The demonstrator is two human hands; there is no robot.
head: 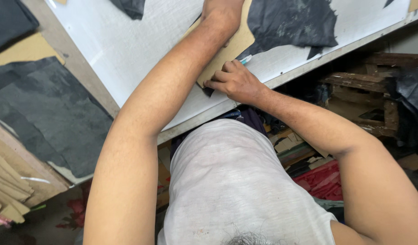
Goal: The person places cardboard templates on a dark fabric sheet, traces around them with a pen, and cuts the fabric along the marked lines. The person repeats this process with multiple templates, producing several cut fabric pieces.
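The cardboard template point(225, 50) lies flat on the white surface point(127, 45), its long axis running diagonally from the near rounded corner by the surface's front edge away toward the top of the view. The left hand point(222, 11) presses down on the far part of the template; its fingers are cut off by the frame edge, so whether they are spread or together cannot be told. The right hand point(236, 81) sits at the template's near corner, touching its edge, fingers curled and pressed together around a slim pale tool point(246, 59) whose tip shows just past the knuckles on the side toward the dark leather piece point(290, 22). That leather lies under and beyond the template, to the right of it in the view, and a small dark point of it shows below the near corner by the right fingertips. The right hand is the nearer to the template's near end; the left holds the far end. Count: one template under the hands, one tool, one large leather piece on the white surface, with a second dark scrap point(129, 7) at the top edge. Off the surface to the left lie further dark leather sheets point(50, 109) and a stack of tan cardboard patterns point(7, 181), their number not countable.
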